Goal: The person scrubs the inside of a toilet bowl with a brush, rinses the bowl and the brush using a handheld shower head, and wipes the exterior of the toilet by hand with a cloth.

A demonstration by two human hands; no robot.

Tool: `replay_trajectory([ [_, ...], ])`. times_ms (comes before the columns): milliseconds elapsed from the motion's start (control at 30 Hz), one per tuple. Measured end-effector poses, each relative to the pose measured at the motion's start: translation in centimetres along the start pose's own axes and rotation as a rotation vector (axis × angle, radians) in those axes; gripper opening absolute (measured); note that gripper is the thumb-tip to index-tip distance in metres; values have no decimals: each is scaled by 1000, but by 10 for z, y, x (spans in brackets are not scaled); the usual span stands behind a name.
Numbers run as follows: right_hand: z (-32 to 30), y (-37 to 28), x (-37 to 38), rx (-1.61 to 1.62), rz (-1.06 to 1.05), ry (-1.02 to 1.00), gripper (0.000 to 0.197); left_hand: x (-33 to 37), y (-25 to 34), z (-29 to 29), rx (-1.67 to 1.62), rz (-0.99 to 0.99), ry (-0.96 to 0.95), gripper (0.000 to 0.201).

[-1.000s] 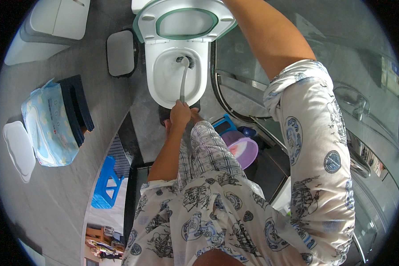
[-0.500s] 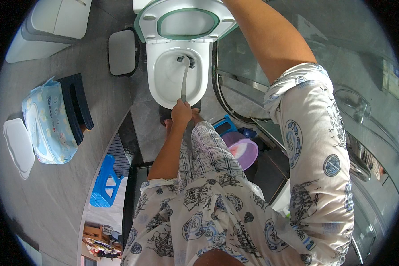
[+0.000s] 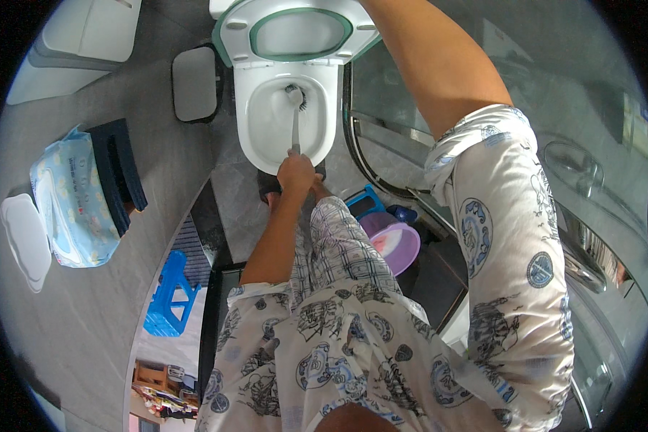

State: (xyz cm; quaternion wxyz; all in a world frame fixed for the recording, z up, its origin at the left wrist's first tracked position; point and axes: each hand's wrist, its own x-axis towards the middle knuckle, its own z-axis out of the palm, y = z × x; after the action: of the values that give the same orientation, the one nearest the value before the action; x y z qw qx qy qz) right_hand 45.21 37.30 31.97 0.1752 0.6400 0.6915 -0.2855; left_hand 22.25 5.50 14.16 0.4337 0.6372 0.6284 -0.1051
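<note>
My left hand (image 3: 296, 171) is closed round the grey end of a toilet brush (image 3: 296, 128). The brush's white shaft reaches away from me into the white toilet bowl (image 3: 328, 128), and its dark bristles touch the inside wall near the back. Behind the bowl, the toilet seat and lid (image 3: 227, 34), with green edging, are raised. My right arm (image 3: 446, 65), its patterned sleeve rolled up, stretches forward past the toilet's right side. It leaves the picture at the top edge, so my right hand is out of sight.
Left of the toilet stands a small grey-lidded bin (image 3: 194, 85). A counter (image 3: 86, 317) holds a blue wipes pack (image 3: 75, 198). A blue stool (image 3: 169, 299) is below. Glass panels (image 3: 403, 93) stand on the right, near a purple basin (image 3: 403, 252).
The brush head has shifted slightly left within the bowl, and the shaft stands straighter. My left hand has come a little nearer the bowl's front rim. My right arm stays nearly still.
</note>
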Motion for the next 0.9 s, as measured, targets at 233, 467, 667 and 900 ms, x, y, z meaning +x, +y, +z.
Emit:
replay_trajectory([
  [233, 0, 23, -18, 21, 75, 576, 38, -38, 39, 29, 73, 62, 81, 37],
  [467, 112, -26, -200, 791, 17, 1249, 21, -51, 14, 7, 231, 203, 178, 56],
  [667, 279, -74, -294, 1172, 244, 596, 19, -48, 4, 2, 363, 378, 277, 31],
  [900, 372, -98, -348, 1101, 240, 206, 14, -43, 28, 7, 281, 273, 196, 43],
])
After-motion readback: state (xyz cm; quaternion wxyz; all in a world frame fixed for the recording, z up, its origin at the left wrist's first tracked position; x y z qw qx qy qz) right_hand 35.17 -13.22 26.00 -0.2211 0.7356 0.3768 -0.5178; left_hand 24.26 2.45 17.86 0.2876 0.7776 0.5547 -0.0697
